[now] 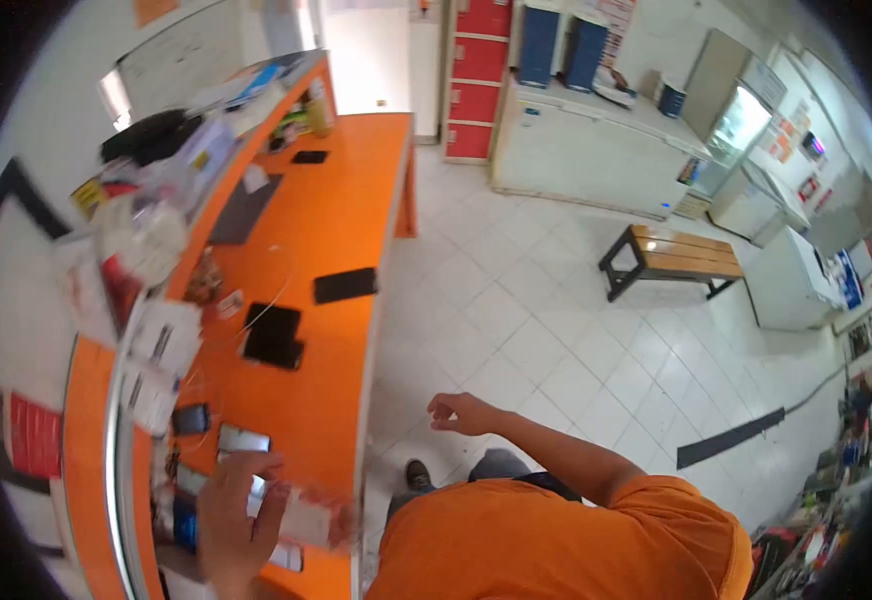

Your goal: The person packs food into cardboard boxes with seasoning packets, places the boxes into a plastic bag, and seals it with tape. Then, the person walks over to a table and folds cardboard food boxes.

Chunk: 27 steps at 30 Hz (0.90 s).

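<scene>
My left hand is over the near end of the orange table, smeared by motion, its thumb and fingers seemingly apart. Right beside the thumb is a blurred pinkish-white flat packet; I cannot tell whether the hand grips it. Just beyond the fingers lies a phone with a pale screen. A white phone lies by the packet's near side, partly covered. At my right side, above the floor, my right hand hangs with loosely curled fingers and nothing visible in it.
Farther along the table are a dark phone, a black device and a thin white cable. An orange shelf with piled goods runs along the left. On the tiled floor stands a wooden bench, with a white chest freezer behind.
</scene>
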Tool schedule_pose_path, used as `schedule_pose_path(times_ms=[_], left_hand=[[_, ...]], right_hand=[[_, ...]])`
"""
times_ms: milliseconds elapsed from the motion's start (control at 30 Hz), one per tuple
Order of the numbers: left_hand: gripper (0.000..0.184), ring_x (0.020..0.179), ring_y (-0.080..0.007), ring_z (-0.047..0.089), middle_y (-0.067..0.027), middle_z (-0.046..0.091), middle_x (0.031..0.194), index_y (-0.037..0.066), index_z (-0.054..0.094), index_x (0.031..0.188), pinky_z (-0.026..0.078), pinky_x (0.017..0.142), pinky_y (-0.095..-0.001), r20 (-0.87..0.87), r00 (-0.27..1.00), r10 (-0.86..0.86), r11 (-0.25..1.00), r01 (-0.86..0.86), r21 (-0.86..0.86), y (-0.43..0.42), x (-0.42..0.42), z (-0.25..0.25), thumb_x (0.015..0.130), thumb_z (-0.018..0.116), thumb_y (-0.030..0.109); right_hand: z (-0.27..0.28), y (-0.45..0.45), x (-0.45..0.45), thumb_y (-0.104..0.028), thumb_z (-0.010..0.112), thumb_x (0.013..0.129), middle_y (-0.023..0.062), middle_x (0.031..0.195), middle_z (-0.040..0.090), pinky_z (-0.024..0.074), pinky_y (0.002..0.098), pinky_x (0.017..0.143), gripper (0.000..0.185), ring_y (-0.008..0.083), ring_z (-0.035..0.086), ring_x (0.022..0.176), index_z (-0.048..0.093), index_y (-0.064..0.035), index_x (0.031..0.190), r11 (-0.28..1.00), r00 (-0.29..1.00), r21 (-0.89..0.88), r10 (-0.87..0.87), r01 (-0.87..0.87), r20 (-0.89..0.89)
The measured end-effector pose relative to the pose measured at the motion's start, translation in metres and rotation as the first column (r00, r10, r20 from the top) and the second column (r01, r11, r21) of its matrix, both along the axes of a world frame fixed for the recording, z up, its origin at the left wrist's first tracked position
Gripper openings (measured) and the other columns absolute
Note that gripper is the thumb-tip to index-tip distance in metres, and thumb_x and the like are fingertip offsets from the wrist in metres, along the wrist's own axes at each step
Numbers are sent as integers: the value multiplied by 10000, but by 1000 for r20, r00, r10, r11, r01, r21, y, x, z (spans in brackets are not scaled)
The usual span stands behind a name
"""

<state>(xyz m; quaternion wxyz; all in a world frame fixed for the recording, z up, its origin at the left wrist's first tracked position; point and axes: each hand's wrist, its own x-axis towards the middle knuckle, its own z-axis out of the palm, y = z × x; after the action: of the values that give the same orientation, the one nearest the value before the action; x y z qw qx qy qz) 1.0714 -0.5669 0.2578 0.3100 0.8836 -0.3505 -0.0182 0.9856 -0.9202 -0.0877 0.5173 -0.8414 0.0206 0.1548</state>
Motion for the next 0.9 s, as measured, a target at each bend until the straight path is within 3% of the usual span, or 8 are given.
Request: schedule_pose_path(times_ms=[33, 100, 267, 467, 633, 700, 800, 900], left_hand=[[261, 845, -244, 658, -127, 689, 959, 36, 673, 1107, 494, 762, -375, 27, 990, -137, 970, 129, 206, -45, 9, 41, 893, 695, 184], [294, 844, -237, 653, -123, 691, 991, 35, 665, 1136, 495, 751, -372, 77, 896, -437, 808, 354, 470, -134, 29, 109, 906, 695, 216], [291, 813, -216, 641, -112, 689, 976, 17, 653, 1134, 499, 723, -353, 362, 488, -794, 607, 667, 432, -367, 46, 126, 915, 692, 205], [289, 775, -192, 626, -99, 687, 958, -4, 637, 1131, 503, 689, -331, 620, 259, -740, 295, 954, -46, -606, 45, 125, 925, 688, 192], [288, 744, -171, 614, -88, 685, 942, -22, 625, 1129, 507, 661, -313, 528, 562, -637, 10, 690, -724, -754, 77, 72, 934, 685, 181], [288, 731, -163, 610, -83, 684, 936, -29, 620, 1128, 508, 650, -305, 311, 668, -677, 62, 472, -880, -816, 96, 26, 937, 684, 177], [288, 712, -151, 602, -77, 683, 927, -40, 612, 1127, 510, 633, -294, -145, 698, -701, 467, 297, -833, -925, 137, -78, 942, 682, 170], [250, 796, -191, 678, -100, 714, 929, 16, 650, 1153, 545, 700, -324, -197, 663, -722, 655, 562, -504, -1008, 183, -184, 917, 705, 76]], right_hand=[[2, -29, -3, -319, 744, 940, 149, 1009, 744, 576, 407, 822, 383, 273, 728, 925, 641, -29, 1169, 993, 986, -22, -114, 117, 119], [-2, -90, -9, -295, 726, 952, 146, 1038, 745, 570, 406, 851, 368, 261, 721, 953, 630, -32, 1191, 970, 969, -11, -241, 242, 56], [-37, -237, -44, -312, 706, 951, 146, 1059, 744, 573, 405, 817, 371, 294, 724, 940, 645, -23, 1176, 895, 896, -46, -444, 444, 17], [-31, -419, -89, -375, 717, 906, 169, 1062, 732, 559, 433, 857, 395, 333, 708, 982, 682, -31, 1098, 777, 775, -31, -629, 629, -62], [-49, -569, -81, -409, 715, 906, 155, 1033, 733, 552, 433, 878, 364, 344, 698, 989, 711, -59, 1010, 703, 703, -108, -710, 703, -51], [-82, -622, -60, -404, 711, 922, 161, 1020, 733, 558, 437, 861, 358, 339, 701, 965, 709, -68, 1046, 724, 730, -135, -683, 677, -1], [-73, -698, -24, -420, 716, 931, 149, 1074, 737, 557, 420, 876, 390, 306, 708, 1013, 702, -66, 1096, 734, 734, -10, -679, 679, -28], [-69, -790, 5, -426, 714, 939, 146, 1064, 744, 560, 406, 868, 417, 290, 717, 997, 692, -58, 1136, 763, 763, 16, -646, 647, -29]])
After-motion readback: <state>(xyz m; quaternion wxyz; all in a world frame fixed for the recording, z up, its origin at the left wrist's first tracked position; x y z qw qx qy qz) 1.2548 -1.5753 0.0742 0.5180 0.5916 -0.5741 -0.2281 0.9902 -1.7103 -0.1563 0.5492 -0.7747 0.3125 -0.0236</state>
